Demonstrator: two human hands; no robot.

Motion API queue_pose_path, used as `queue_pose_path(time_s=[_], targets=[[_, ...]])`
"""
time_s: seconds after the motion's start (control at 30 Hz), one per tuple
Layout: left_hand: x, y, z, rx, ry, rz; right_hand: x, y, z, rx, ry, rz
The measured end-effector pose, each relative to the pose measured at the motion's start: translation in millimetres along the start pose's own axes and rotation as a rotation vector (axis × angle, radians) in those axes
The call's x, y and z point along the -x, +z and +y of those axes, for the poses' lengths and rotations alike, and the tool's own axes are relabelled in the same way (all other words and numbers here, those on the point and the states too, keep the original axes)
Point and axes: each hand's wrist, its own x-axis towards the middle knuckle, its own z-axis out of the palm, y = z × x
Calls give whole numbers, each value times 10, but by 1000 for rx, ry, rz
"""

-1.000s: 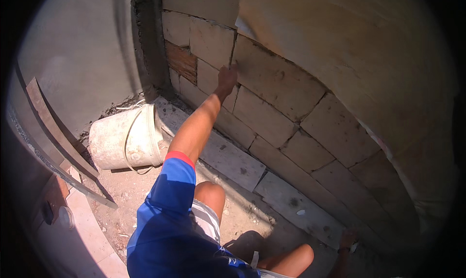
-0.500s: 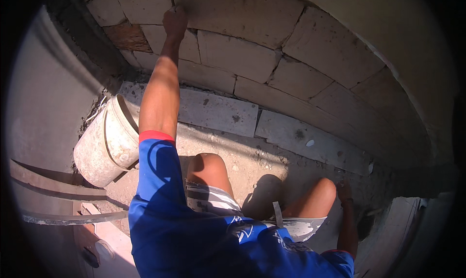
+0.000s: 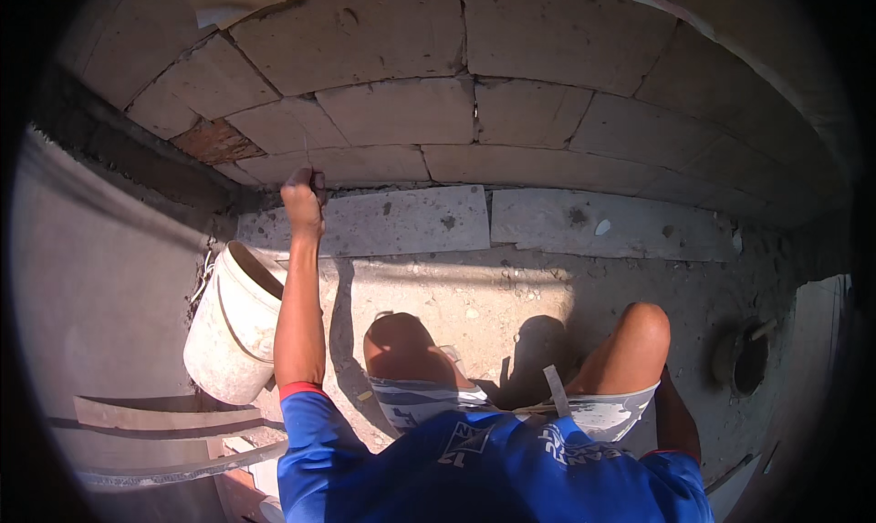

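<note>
My left hand (image 3: pixel 304 199) is closed at the foot of the block wall (image 3: pixel 392 108), above a grey slab (image 3: pixel 401 222). A faint thin line shows just above its fingers; what they hold, if anything, I cannot make out. My left arm passes beside a dirty white bucket (image 3: pixel 228 336), which leans against the wall at left. Of my right arm (image 3: pixel 675 418) only the shaded forearm shows, low beside my right knee. The knee hides my right hand.
A second grey slab (image 3: pixel 620 224) lies along the wall base, with a small white piece (image 3: pixel 602 227) on it. At right stands a dark round container (image 3: pixel 744 359) with a stick-like handle across its rim. Curved strips (image 3: pixel 173 418) lie at lower left.
My left hand has come down from higher on the block wall to its base. My right hand, seen before beside my knee, has gone out of sight. The view has shifted.
</note>
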Motion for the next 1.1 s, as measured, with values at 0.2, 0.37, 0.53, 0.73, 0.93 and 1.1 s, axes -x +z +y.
queue_pose_path(time_s=[0.2,0.37,0.53,0.73,0.93,1.1], targets=[[597,-48,118,-143,-240,-163,-433,-22,-235,117,-130,-79],[1082,116,-361,-116,-312,-206,-763,-154,-73,203,-228,-106],[1769,-49,-1077,103,-494,-26,-1185,-440,-42,301,-299,-171],[2756,-529,-1803,22,-472,316,-1705,-755,-109,414,-415,-193],[3806,-1323,-1640,-45,-708,732,-2464,-1143,168,619,-843,-113],[5306,-2625,-1919,-428,-957,1067,-2650,-906,-980,34,-250,-432]])
